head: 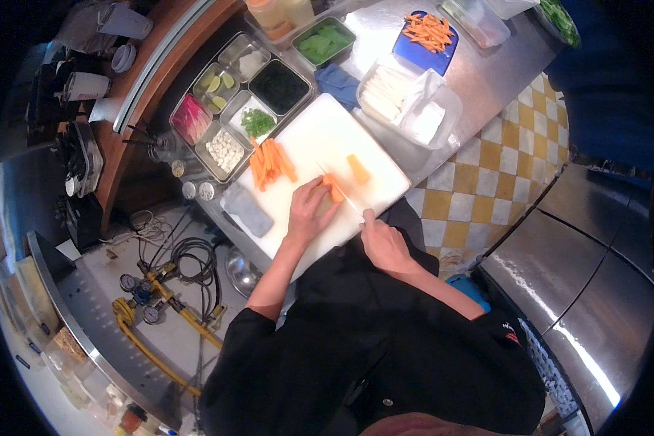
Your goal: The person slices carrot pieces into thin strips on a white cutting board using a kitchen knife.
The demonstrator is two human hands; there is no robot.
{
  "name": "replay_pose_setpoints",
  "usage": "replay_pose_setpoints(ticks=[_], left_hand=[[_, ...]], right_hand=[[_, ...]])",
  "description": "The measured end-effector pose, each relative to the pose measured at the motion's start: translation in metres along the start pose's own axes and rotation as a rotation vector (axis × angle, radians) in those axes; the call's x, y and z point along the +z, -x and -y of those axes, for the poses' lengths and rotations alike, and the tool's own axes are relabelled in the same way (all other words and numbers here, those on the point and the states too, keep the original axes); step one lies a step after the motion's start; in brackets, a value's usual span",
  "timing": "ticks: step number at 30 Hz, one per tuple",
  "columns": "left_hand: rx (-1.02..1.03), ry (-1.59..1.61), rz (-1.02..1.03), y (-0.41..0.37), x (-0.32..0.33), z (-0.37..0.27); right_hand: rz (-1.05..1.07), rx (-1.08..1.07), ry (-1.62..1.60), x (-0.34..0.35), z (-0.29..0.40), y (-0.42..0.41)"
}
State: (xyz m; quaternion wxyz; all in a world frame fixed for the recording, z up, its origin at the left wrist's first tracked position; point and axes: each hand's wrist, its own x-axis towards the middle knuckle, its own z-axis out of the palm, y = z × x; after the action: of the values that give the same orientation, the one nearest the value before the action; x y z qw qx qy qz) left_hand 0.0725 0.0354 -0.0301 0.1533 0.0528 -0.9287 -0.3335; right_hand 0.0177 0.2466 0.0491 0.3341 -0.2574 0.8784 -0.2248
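Observation:
A white cutting board lies on the steel counter before me. My right hand is closed round the handle of a kitchen knife, whose thin blade runs up and left over the board. Beside the blade, my left hand rests its fingertips on a piece of carrot. Right of the knife lies another carrot piece. A pile of carrot sticks is at the board's left edge, and a folded grey cloth lies at its lower left.
Steel containers of chopped scallion, lime wedges and dark seaweed stand up and left. A plastic tub of white sticks, a blue cloth and a blue board with carrot pieces are beyond the cutting board.

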Motion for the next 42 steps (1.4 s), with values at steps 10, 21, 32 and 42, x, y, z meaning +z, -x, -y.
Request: replay_pose_setpoints(ticks=[10, 21, 32, 42], left_hand=[[0.015, 0.006, 0.005, 0.001, 0.000, 0.002], [0.061, -0.020, -0.013, -0.008, -0.010, -0.009], [0.082, 0.017, -0.008, -0.001, -0.005, 0.001], [0.077, 0.007, -0.001, -0.002, -0.006, -0.001]], right_hand=[[0.064, 0.024, 0.060, 0.001, 0.001, -0.008], [-0.027, 0.006, -0.003, 0.023, -0.009, -0.026], [0.047, 0.059, -0.080, -0.001, 0.005, -0.010], [0.026, 0.012, -0.011, -0.001, 0.004, -0.004]])
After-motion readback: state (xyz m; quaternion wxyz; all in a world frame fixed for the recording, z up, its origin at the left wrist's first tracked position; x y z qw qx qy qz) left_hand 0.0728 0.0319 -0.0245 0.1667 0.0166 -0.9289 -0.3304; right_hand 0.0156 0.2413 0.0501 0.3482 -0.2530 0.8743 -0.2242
